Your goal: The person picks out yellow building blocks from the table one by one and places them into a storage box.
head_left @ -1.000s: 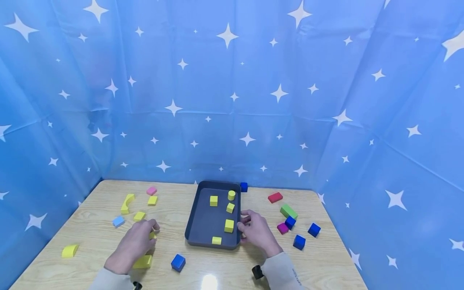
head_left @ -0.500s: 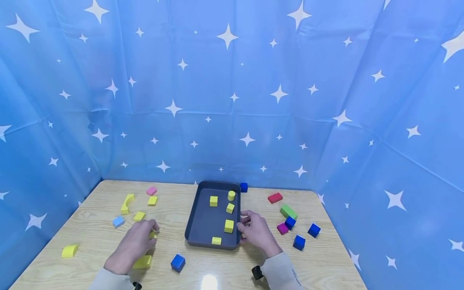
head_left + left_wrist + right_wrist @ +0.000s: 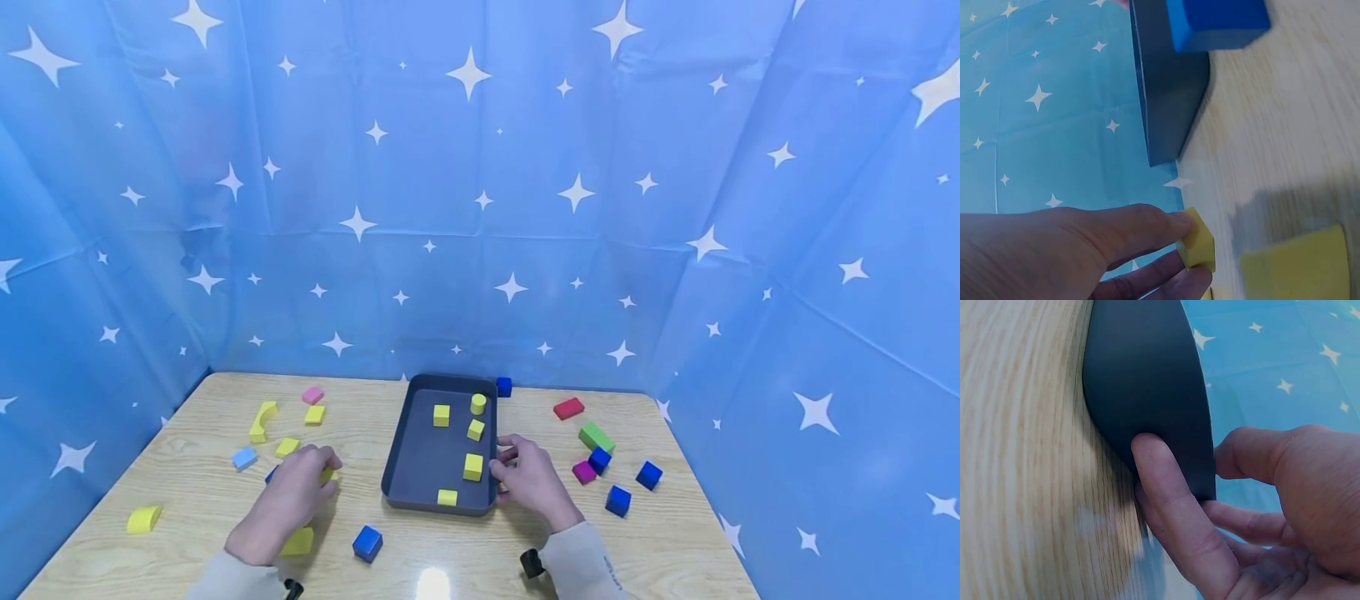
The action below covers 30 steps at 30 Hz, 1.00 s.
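Note:
My left hand point(image 3: 292, 496) pinches a small yellow block point(image 3: 1197, 242) between thumb and fingertips, above the left part of the table. Below that hand lies a larger yellow block point(image 3: 298, 542), partly hidden by it. A blue block point(image 3: 271, 474) shows just past the back of the hand. My right hand point(image 3: 531, 477) grips the right wall of a dark grey tray point(image 3: 411, 500), thumb at the rim and fingers against the outer side point(image 3: 1147, 375). Inside the tray are several yellow blocks, among them a cube point(image 3: 472, 467) and a cylinder point(image 3: 478, 404).
A blue cube point(image 3: 367, 544) lies in front of the tray. To the left are a yellow arch point(image 3: 262, 422), a light blue block point(image 3: 244, 458) and a pink block point(image 3: 312, 395). Red point(image 3: 568, 408), green point(image 3: 596, 437), magenta point(image 3: 584, 472) and several blue blocks lie to the right.
The left hand has moved slightly right and away from the person, with the yellow block in its pinch. A blue block behind it has come into view. The right hand and tray stay still.

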Tool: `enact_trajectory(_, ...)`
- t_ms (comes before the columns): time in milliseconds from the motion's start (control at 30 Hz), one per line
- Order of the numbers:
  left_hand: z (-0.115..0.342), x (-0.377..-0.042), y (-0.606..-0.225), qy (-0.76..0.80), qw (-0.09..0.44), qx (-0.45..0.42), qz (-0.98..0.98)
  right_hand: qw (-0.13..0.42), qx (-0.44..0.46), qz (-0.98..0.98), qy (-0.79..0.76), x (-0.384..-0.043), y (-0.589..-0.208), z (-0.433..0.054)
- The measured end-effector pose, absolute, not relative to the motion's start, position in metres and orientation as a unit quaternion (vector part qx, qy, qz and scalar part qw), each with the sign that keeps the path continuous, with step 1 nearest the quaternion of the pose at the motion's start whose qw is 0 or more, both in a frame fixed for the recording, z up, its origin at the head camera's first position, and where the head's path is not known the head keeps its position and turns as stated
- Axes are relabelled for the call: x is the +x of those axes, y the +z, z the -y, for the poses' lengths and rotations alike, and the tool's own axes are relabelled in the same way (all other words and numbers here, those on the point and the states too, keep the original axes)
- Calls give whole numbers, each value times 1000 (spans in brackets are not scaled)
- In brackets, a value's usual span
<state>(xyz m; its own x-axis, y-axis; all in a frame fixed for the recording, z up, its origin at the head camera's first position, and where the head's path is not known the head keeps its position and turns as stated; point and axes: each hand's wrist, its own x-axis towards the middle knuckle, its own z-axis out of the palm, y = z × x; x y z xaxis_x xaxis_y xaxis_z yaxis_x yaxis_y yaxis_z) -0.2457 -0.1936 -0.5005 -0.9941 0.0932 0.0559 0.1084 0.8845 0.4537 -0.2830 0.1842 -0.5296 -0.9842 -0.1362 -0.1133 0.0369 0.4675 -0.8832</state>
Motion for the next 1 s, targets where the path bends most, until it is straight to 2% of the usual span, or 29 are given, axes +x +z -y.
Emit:
enact_trajectory(433, 168, -253, -494, -232, 45, -71, 969, 80, -33, -853, -515, -284, -530, -184)
enact_trajectory(1000, 124, -253, -486, -305, 75, -102, 944, 81, -31, -853, -515, -283, -532, -184)
